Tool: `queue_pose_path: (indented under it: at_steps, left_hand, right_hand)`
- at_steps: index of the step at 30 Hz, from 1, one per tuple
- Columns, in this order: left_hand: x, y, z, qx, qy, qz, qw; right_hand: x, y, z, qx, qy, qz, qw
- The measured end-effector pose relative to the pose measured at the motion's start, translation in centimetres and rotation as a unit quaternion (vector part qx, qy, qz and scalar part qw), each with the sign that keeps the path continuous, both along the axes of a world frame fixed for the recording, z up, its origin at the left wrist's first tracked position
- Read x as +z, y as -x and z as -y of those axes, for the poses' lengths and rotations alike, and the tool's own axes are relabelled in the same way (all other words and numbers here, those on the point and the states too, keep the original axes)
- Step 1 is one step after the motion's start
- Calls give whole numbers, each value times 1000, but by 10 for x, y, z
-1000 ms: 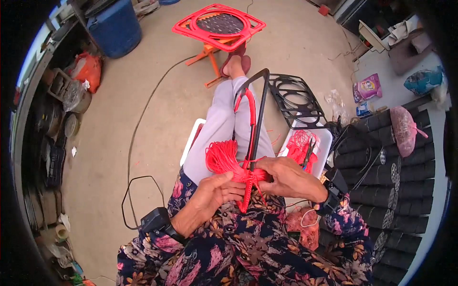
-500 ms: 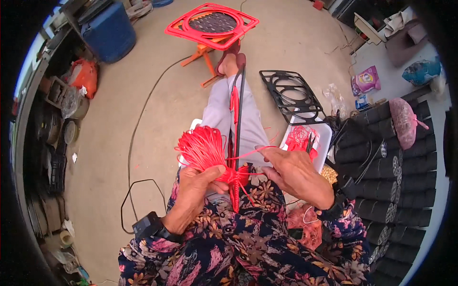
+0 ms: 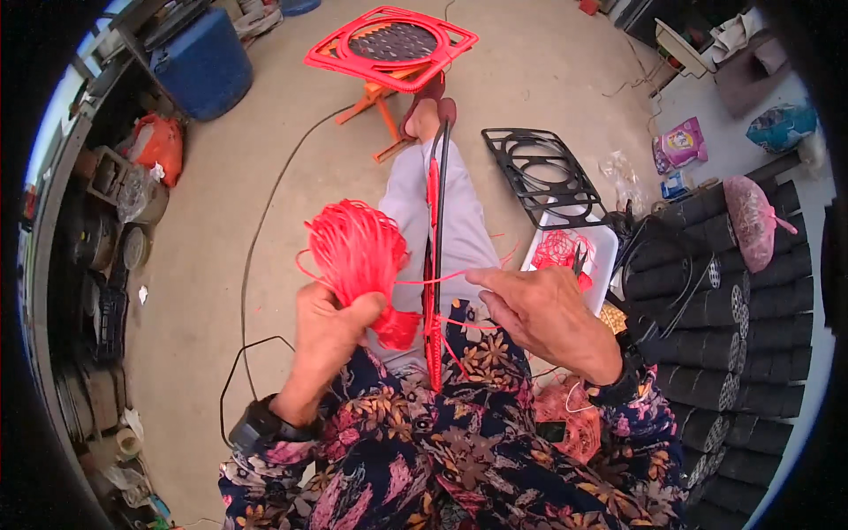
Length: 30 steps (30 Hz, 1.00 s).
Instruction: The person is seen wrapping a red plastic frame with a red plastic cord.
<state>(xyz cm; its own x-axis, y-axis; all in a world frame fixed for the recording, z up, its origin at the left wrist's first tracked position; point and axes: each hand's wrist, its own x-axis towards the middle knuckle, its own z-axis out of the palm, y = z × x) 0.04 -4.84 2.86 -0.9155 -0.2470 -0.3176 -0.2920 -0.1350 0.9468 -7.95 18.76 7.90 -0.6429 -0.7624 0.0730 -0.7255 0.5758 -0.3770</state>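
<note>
A thick hank of red cord [image 3: 358, 247] is gripped at its narrow lower end by my left hand [image 3: 325, 331], left of a thin black frame [image 3: 444, 203]. That frame stands edge-on between my legs, its near end wrapped in red cord [image 3: 434, 353]. My right hand [image 3: 556, 314] is on the frame's right side, fingers closed on the cord. One strand [image 3: 428, 281] runs from the hank across the frame to my right fingertips. A second strand [image 3: 468, 325] leads from the wrapped part toward the same hand.
Ahead, a red-wrapped frame [image 3: 322, 55] lies on an orange stand [image 3: 386, 119]. At right are a bare black frame [image 3: 541, 177], a white tub [image 3: 603, 256] with red cord and a dark tool, and stacked black rolls [image 3: 760, 353]. A blue barrel [image 3: 203, 66] stands far left.
My left hand has carried the hank leftward, off the frame, and the strand across the frame now stretches longer. My right hand stays nearly in place.
</note>
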Motion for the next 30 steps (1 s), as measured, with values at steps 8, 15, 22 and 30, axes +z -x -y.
queue_pose_path:
  at_steps: [8,15,22,30]
  left_hand:
    - [9,3,33,5,-149,5,989]
    - [14,2,37,10,-203,-42,978]
    - [8,3,39,-8,-310,-15,950]
    - [-3,6,35,1,-307,4,952]
  right_hand:
    - [-2,1,0,-8,92,-37,995]
    - [-6,-8,-2,-125,234,-8,964]
    - [-37,-10,2,-177,297,163,924]
    - [-49,-21,16,-111,322,174,924]
